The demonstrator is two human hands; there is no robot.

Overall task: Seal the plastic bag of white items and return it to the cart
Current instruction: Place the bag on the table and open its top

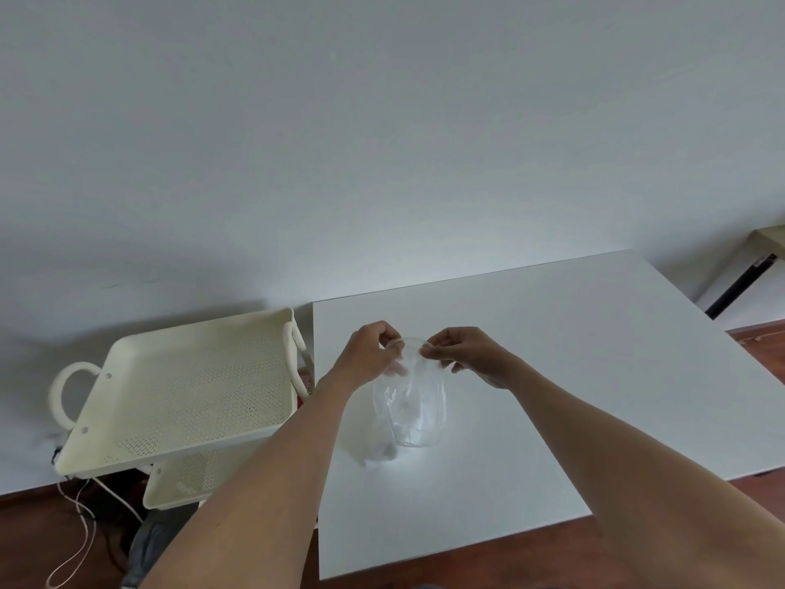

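Observation:
A clear plastic bag [414, 408] hangs upright over the white table [552, 354], its bottom resting on or just above the surface. Whitish contents inside are hard to make out. My left hand [374, 354] pinches the bag's top edge on the left side. My right hand [467, 354] pinches the same top edge on the right, fingertips close to those of the left hand. The cream cart [182, 388] with a perforated top tray stands to the left of the table, and its top tray holds nothing.
A lower cart shelf [178, 482] shows beneath the top tray. White cords [80, 529] trail on the wooden floor under the cart. A white wall runs behind the table. Another piece of furniture [747, 286] stands at the far right.

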